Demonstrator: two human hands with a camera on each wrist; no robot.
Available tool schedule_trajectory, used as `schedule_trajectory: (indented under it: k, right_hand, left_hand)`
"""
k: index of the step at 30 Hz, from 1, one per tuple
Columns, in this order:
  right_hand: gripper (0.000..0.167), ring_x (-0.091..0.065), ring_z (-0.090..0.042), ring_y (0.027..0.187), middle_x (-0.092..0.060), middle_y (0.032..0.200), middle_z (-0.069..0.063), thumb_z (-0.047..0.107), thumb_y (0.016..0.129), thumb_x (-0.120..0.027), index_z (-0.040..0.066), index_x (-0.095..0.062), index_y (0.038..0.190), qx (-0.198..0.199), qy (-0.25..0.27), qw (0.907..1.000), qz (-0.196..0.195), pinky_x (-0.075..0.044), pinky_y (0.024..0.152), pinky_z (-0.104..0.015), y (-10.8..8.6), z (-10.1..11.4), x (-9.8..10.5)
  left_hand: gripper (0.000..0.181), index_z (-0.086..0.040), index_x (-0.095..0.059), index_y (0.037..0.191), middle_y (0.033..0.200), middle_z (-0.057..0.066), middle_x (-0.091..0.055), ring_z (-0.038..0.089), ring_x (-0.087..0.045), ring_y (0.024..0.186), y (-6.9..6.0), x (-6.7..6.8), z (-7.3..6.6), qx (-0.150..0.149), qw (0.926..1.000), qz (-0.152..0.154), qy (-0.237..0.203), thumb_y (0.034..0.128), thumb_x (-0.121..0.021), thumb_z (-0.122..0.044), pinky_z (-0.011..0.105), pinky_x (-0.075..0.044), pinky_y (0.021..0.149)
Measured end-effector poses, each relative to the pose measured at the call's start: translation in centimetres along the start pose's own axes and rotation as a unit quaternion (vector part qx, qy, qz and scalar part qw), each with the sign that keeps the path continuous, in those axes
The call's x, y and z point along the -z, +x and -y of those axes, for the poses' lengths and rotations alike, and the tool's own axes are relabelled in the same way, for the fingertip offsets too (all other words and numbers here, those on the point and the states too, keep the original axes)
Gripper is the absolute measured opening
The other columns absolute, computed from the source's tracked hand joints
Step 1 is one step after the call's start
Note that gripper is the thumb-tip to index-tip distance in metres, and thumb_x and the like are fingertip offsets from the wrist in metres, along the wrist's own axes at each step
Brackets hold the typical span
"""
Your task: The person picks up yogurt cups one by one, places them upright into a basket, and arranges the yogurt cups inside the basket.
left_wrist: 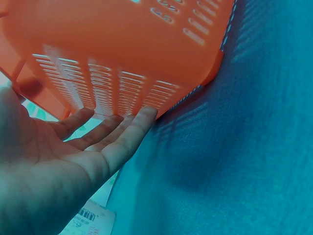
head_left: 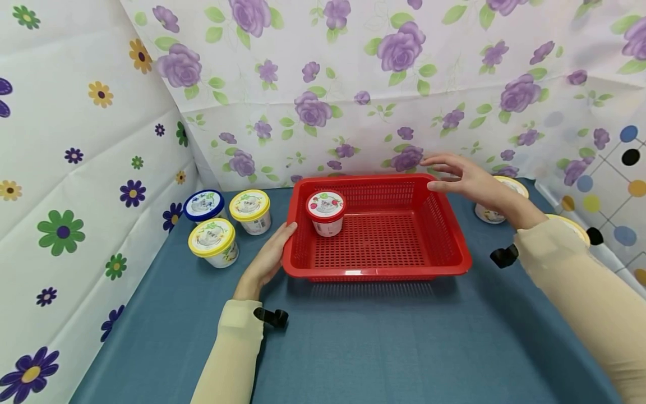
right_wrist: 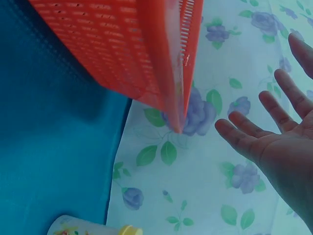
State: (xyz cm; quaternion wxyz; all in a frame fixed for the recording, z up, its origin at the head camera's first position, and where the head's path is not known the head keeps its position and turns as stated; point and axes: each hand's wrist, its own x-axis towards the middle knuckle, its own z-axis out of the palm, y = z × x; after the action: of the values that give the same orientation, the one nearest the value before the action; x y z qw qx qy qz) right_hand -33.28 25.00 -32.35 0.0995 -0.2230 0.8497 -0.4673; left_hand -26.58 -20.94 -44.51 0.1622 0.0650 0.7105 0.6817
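A red plastic basket point(head_left: 370, 273) stands on the blue cloth, with one red-lidded tub point(head_left: 326, 209) upright inside at its left end. The left hand point(head_left: 267, 259) is at the basket's left side; in the left wrist view this hand point(left_wrist: 73, 156) touches the slotted outer wall point(left_wrist: 122, 44) with straight fingertips. Above the basket's back right corner the right hand point(head_left: 461, 178) hovers with fingers spread. Seen from the right wrist, this hand point(right_wrist: 283, 132) holds nothing and is apart from the basket rim point(right_wrist: 168, 73).
Left of the basket stand a blue-lidded tub point(head_left: 204, 204) and two yellow-lidded tubs point(head_left: 250, 205) point(head_left: 213, 235). On the right, two more tubs point(head_left: 511, 185) point(head_left: 570, 227) are partly hidden by the right arm. Flowered sheets point(head_left: 323, 73) hang behind and at both sides.
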Motion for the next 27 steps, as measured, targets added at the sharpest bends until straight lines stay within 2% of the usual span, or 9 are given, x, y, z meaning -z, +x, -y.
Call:
schedule_trajectory:
  k: [7, 14, 21, 27]
  right_hand:
    - [0.063, -0.025, -0.036, 0.154, -0.027, 0.167, -0.001, 0.031, 0.102, -0.069, 0.018, -0.042, 0.158, -0.012, -0.031, 0.9993, -0.015, -0.033, 0.113, -0.07, -1.1, -0.5, 0.6]
    - [0.06, -0.027, -0.039, 0.152, -0.028, 0.166, -0.004, 0.027, 0.104, -0.067, 0.018, -0.042, 0.158, -0.003, -0.037, 0.9992, -0.017, -0.033, 0.112, -0.07, -2.0, -0.8, 1.3]
    - [0.059, -0.029, -0.036, 0.152, -0.03, 0.166, -0.002, 0.027, 0.105, -0.065, 0.022, -0.041, 0.159, -0.014, -0.054, 0.9981, -0.028, -0.041, 0.11, -0.061, -3.0, -1.3, 2.1]
    - [0.059, -0.03, -0.035, 0.151, -0.031, 0.166, -0.002, 0.026, 0.105, -0.064, 0.02, -0.041, 0.159, -0.02, -0.064, 0.997, -0.038, -0.039, 0.108, -0.066, -4.0, -2.3, 2.5]
  left_hand:
    - [0.067, -0.018, -0.025, 0.163, 0.152, 0.019, -0.048, 0.037, -0.053, 0.132, 0.0, 0.0, 0.1, -0.002, 1.0, -0.001, 0.001, 0.1095, -0.041, -0.054, 0.047, -0.052, 0.105]
    - [0.067, -0.017, -0.025, 0.163, 0.153, 0.02, -0.047, 0.038, -0.053, 0.133, 0.2, 0.0, 0.0, 0.0, 1.0, 0.0, -0.004, 0.1097, -0.041, -0.055, 0.047, -0.052, 0.105]
    - [0.067, -0.017, -0.025, 0.163, 0.153, 0.019, -0.047, 0.037, -0.053, 0.133, 0.3, -0.1, -0.1, 0.001, 1.0, 0.0, -0.004, 0.1097, -0.041, -0.055, 0.048, -0.051, 0.106]
    - [0.069, -0.017, -0.024, 0.164, 0.153, 0.019, -0.048, 0.038, -0.053, 0.134, 0.2, 0.0, 0.0, 0.003, 1.0, -0.001, -0.005, 0.1093, -0.041, -0.056, 0.047, -0.051, 0.106]
